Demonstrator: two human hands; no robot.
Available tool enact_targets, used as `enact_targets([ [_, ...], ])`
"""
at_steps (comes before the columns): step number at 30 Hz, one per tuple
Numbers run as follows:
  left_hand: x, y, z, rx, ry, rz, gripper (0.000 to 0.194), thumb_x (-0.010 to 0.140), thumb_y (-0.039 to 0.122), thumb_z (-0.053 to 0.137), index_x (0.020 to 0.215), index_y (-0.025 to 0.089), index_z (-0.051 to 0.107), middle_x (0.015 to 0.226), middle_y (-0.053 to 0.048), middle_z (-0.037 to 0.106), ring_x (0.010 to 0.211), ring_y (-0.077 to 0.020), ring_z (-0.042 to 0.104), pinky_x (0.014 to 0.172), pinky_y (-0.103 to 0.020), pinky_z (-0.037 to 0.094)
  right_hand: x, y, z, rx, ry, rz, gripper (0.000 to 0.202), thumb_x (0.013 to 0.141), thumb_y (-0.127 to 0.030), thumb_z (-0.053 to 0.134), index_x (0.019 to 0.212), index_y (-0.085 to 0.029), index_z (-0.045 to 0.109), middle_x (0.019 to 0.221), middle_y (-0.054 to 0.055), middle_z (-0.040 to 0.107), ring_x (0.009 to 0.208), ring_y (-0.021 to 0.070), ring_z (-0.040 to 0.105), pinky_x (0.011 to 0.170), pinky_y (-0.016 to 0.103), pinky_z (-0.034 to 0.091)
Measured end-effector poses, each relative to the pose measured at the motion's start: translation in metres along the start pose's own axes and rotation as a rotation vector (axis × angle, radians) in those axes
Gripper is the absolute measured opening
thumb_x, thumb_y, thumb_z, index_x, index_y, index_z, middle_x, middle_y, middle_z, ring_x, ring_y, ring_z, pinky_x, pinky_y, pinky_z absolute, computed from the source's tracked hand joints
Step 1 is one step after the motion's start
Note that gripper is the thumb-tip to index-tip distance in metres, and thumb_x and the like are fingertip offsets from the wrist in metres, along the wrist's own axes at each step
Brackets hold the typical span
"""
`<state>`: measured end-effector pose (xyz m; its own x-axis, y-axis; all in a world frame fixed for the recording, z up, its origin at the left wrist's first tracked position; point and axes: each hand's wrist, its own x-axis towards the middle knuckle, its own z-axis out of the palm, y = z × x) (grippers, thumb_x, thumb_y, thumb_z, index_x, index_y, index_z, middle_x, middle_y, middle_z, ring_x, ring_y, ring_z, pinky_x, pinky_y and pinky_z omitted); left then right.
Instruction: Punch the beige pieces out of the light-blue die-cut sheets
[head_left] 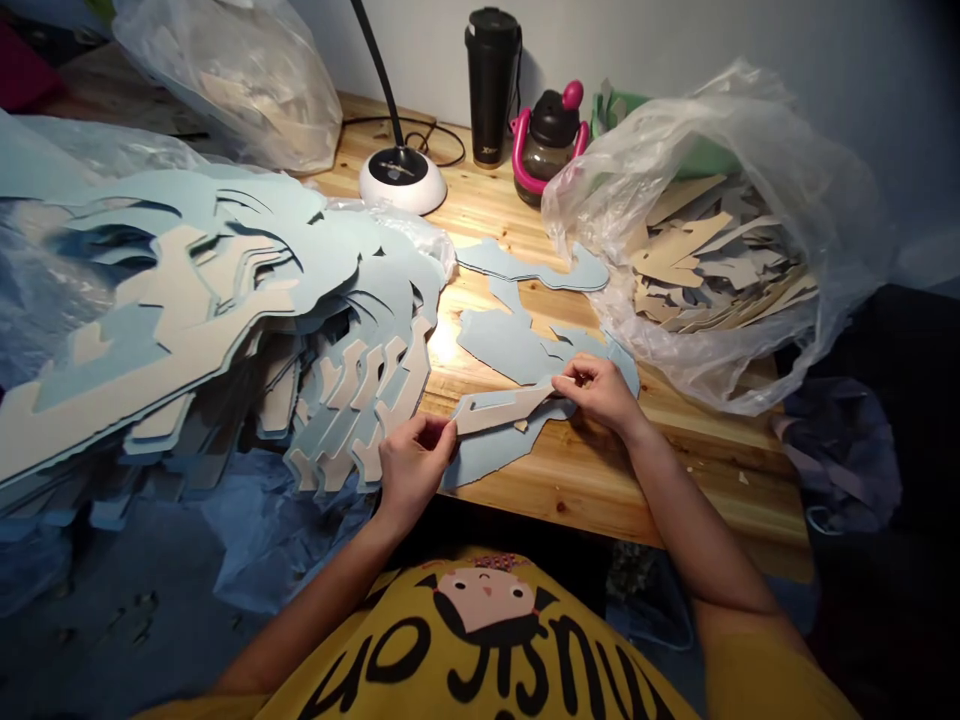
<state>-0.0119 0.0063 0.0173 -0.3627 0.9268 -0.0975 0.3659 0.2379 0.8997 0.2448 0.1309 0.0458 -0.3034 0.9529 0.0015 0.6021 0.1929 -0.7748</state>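
A long cream cardboard cutout with a narrow slot is stretched between my two hands. My left hand pinches its left end, thumb against fingertips. At the upper right end, my right hand grips the narrow tip. Under the cutout lies a pale blue die-cut sheet flat on the table, partly covered by my hands. Behind it rests a wavy blue strip, which looks like several layers. To my left, a large fanned stack of blue and cream cutout sheets reaches past the table edge.
A clear plastic bag full of cardboard scraps stands open at the right. Behind are a lamp base, a black tumbler and a pink-handled bottle. Another bag sits back left. The wooden table ends close to my body.
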Motion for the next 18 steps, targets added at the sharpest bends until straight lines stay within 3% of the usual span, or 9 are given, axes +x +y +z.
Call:
enact_targets([
  [12,0.01,0.001,-0.002,0.148,-0.073,-0.019,0.022,0.083,0.036,0.06,0.072,0.017,0.065,0.062,-0.001,0.066,0.056,-0.0129,0.06,0.055,-0.021,0.045,0.004,0.004,0.007,-0.221,-0.047,0.032,0.026,0.08,-0.037,0.061,0.063,-0.018,0.058,0.069,0.001,0.06,0.062,0.0124,0.049,0.06,0.025,0.033],
  [18,0.011,0.005,-0.005,0.468,-0.102,0.078,0.021,0.087,0.036,0.056,0.079,0.018,0.062,0.073,-0.004,0.067,0.067,-0.0178,0.064,0.062,-0.025,0.045,0.004,0.005,0.006,-0.224,-0.032,0.032,0.027,0.08,-0.04,0.064,0.065,-0.017,0.063,0.069,0.002,0.061,0.063,0.0135,0.05,0.06,0.025,0.034],
])
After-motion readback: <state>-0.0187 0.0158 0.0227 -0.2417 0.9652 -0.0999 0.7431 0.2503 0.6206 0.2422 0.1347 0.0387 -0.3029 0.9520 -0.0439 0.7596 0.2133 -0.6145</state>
